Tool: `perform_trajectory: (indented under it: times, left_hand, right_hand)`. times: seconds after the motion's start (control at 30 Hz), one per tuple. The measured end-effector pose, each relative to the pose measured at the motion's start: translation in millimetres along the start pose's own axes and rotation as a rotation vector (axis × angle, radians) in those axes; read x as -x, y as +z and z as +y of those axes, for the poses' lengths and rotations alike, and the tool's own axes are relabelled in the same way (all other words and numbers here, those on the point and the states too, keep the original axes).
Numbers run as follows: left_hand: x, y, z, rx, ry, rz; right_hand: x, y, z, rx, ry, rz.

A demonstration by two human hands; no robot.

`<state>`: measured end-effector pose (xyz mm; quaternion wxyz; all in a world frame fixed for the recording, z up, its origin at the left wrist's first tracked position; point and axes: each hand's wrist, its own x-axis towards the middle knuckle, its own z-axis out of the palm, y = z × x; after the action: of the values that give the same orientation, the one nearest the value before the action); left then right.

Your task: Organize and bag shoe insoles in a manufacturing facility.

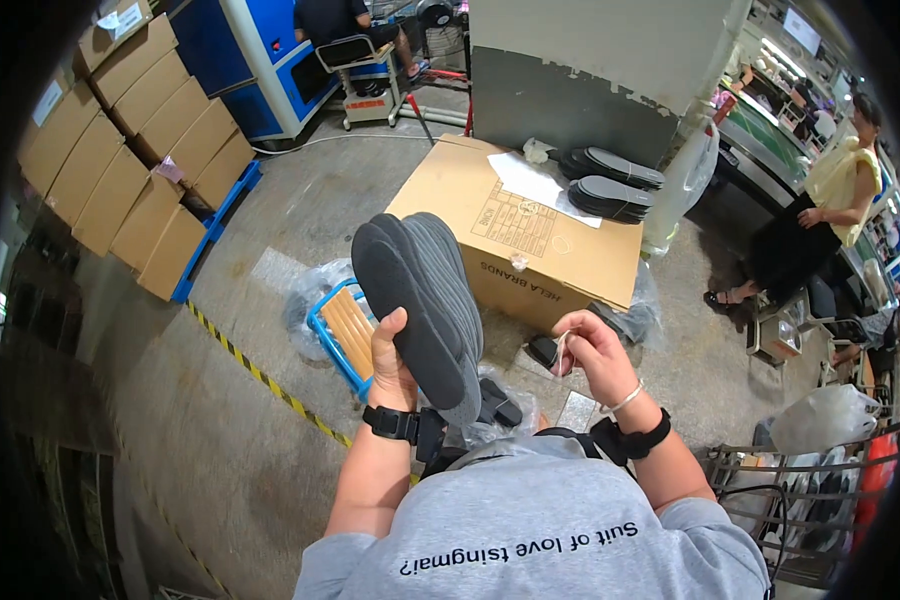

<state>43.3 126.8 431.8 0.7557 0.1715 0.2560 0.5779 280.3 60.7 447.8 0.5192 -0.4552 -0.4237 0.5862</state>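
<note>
Above a blue crate (342, 335), left hand (390, 365) grips stacked insoles (420, 300); right hand (590, 350) pinches a band (564, 352).

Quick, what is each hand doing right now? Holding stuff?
Left hand: closed around a stack of dark grey insoles, held upright.
Right hand: fingers pinched on a thin pale rubber band.

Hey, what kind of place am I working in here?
Most likely a shoe or insole factory floor, perhaps its packing area. Your left hand holds a stack of grey insoles, more dark insoles lie on a cardboard carton, and stacked boxes line the concrete floor.
</note>
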Motion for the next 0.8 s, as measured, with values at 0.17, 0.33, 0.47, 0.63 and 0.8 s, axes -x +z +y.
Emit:
perform_trajectory:
  times: [0.17,0.33,0.47,0.63,0.8]
  left_hand:
    - [3.2,3.6,2.7,-0.140,-0.177,-0.078]
    - [11.0,16.4,-19.4,-0.378,-0.219,-0.168]
    - [21.8,23.4,-35.4,-0.514,-0.094,-0.286]
    - [24.2,17.7,-33.0,-0.558,-0.065,-0.333]
    - [27.3,5.5,-34.4,-0.452,-0.092,-0.354]
  right_hand:
    - [-17.8,4.2,-14.1,-0.016,0.102,-0.045]
    - [-34.9,25.2,2.9,0.287,-0.131,-0.017]
    - [-34.5,47.6,10.1,0.193,-0.045,-0.012]
    - [-25.8,51.1,19.0,-0.110,-0.022,0.013]
    - [-16.8,41.2,11.0,-0.409,0.140,-0.058]
